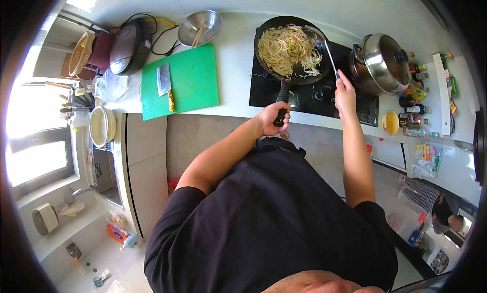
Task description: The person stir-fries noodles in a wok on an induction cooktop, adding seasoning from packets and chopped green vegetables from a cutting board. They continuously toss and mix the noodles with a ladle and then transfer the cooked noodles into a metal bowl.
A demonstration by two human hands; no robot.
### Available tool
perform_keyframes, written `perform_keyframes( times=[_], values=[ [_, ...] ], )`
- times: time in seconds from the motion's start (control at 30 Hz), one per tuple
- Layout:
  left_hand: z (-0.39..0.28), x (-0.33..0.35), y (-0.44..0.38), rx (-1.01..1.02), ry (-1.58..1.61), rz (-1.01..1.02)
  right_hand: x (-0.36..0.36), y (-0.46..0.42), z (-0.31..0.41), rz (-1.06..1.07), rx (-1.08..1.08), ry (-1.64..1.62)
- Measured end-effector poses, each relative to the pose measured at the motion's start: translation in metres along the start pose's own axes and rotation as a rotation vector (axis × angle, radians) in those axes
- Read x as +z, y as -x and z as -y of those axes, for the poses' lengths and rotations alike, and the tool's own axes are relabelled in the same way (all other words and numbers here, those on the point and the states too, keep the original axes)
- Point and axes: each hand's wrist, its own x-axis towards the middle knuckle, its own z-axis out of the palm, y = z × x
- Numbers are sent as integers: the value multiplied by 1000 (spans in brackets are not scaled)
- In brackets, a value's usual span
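A black wok (pixel 325 70) stands on the black glass cooktop (pixel 304 98), holding a heap of bean sprouts (pixel 285 49) with a few green bits. My left hand (pixel 274 119) grips the wok's black handle (pixel 284 93) near its end. In my right hand (pixel 345 95) is the handle of a metal spatula (pixel 330 57), whose head reaches into the right side of the wok, partly hidden. Left of the cooktop, a cleaver (pixel 164 80) with a patterned handle lies on a green cutting board (pixel 194 79).
A large lidded steel pot (pixel 380 64) stands right of the wok, near bottles (pixel 416 109) and a yellow bowl (pixel 390 122). Behind the board are a steel bowl (pixel 188 28) with chopsticks and a dark appliance (pixel 131 47). Another person (pixel 441 209) is at the far lower right.
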Motion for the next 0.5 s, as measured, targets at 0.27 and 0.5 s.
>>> perform_keyframes(
  times=[0.27, 0.5],
  values=[
    [-2, 4, -8, -40, -15, -3, 83, -46, -8, 89, -294, 393],
    [-1, -1, -7, -31, 15, 33, -2, 26, -3, 166, -761, 1095]
  ],
)
